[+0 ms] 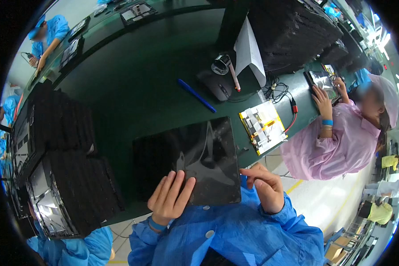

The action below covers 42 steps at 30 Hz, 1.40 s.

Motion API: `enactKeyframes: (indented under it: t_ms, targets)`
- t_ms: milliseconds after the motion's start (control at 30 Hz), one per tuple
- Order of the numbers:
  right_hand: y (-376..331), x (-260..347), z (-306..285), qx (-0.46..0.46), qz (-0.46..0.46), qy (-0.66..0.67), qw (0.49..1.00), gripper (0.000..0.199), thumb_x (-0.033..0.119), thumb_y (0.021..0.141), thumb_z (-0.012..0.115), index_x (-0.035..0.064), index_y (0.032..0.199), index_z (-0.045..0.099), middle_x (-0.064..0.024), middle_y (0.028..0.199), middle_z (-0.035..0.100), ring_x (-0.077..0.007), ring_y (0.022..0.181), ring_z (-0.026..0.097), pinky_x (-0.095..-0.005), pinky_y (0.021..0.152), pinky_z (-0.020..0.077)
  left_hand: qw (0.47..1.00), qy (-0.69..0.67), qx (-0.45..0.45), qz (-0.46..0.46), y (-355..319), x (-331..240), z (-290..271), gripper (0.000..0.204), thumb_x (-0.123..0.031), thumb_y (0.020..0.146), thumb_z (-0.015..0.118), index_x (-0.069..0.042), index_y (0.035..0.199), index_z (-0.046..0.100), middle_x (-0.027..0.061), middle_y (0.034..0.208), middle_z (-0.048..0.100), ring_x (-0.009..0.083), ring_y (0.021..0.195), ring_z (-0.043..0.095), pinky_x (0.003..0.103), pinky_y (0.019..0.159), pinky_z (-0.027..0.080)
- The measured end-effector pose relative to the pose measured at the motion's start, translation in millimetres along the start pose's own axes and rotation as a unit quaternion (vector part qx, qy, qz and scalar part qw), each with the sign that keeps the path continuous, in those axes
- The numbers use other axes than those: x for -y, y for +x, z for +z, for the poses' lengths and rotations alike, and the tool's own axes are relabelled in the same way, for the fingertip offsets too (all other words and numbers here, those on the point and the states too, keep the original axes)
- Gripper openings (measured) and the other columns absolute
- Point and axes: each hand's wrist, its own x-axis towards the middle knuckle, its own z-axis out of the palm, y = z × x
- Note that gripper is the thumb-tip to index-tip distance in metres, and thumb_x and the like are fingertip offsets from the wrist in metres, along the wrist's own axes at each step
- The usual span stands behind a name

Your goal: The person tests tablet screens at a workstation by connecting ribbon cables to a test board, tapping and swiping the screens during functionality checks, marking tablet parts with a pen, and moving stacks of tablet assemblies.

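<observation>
Glossy black and mirror-like, one flat panel (pixel 190 162) lies on the green tabletop (pixel 133 84) at its near edge. The left hand (pixel 169 198) rests on its lower left with fingers (pixel 177 188) spread flat, gripping nothing; the right hand (pixel 265 186) pinches its right edge. Beyond the panel lie one blue pen (pixel 197 95) and, to its right, one yellow-taped board (pixel 264 126). Two stacks of black trays (pixel 62 155) stand left of it.

Dark glossy rectangular screen panel (pixel 188 162) at bench edge; smaller screen (pixel 323 82) far right.
</observation>
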Motion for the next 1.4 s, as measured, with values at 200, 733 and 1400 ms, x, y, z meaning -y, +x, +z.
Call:
enactKeyframes:
  t_ms: [200, 733, 1400]
  targets:
    - [10.7, -5.2, -30.0, -0.175, -0.112, -0.033, 0.978, 0.02, 0.005, 0.087, 0.047, -0.0045, 0.098, 0.06, -0.0051, 0.083, 0.055, -0.011, 0.077, 0.05, -0.0232, 0.069, 0.0401, 0.983, -0.13, -0.062, -0.118, 67.5, 13.9, -61.1, 0.023, -0.009, 0.079, 0.066, -0.006, 0.102, 0.069, 0.0148, 0.101, 0.067, 0.0279, 0.097, 0.065, 0.033, 0.08, 0.055]
    - [57.9, -27.9, 7.8, -0.079, -0.338, -0.493, 0.798, 0.059, -0.005, 0.062, 0.067, 0.0078, 0.119, 0.058, -0.0159, 0.121, 0.05, -0.0311, 0.104, 0.05, -0.0379, 0.088, 0.0402, 0.789, -0.394, 0.445, -0.156, 158.2, 90.7, -12.3, 0.047, -0.026, 0.076, 0.07, 0.0, 0.113, 0.058, 0.0162, 0.097, 0.06, 0.0252, 0.092, 0.059, 0.034, 0.082, 0.046]
    - [79.2, -39.1, 30.3, 0.076, -0.192, -0.583, 0.786, 0.065, 0.017, 0.073, 0.068, 0.0015, 0.13, 0.043, -0.0145, 0.117, 0.051, -0.0308, 0.104, 0.05, -0.0392, 0.09, 0.0381, 0.938, -0.221, 0.104, -0.247, 118.4, 63.1, -12.8, 0.037, -0.024, 0.086, 0.058, -0.005, 0.118, 0.057, 0.0153, 0.113, 0.057, 0.0295, 0.104, 0.056, 0.037, 0.089, 0.044]
